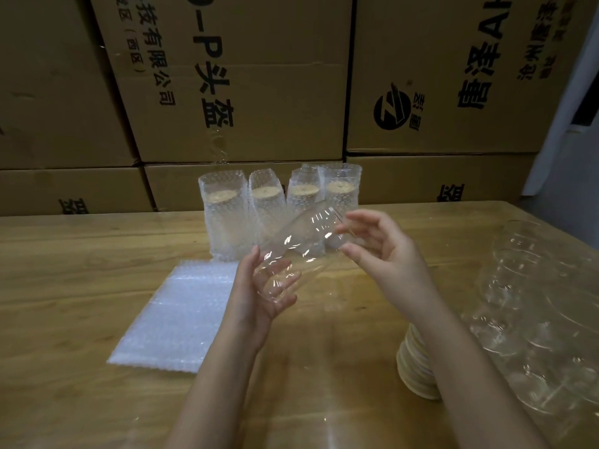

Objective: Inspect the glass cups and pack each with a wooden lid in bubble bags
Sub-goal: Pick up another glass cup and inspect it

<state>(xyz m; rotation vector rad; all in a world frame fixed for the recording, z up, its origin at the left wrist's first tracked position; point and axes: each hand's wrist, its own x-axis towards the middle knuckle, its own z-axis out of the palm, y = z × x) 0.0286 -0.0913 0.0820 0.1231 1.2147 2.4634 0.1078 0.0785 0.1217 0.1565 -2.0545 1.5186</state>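
A clear glass cup (299, 246) lies tilted in the air above the table, between both hands. My left hand (262, 291) cups its lower end with curled fingers. My right hand (379, 244) pinches the upper end between thumb and fingertips. A stack of flat bubble bags (181, 314) lies on the table to the left. A leaning stack of round wooden lids (416, 367) stands at the right, partly hidden by my right forearm. Several more clear glass cups (531, 306) crowd the table's right side.
Several packed cups in bubble bags (223, 212), each with a wooden lid on top, stand in a row at the back of the wooden table (81, 286). Stacked cardboard boxes (233, 76) form a wall right behind the table.
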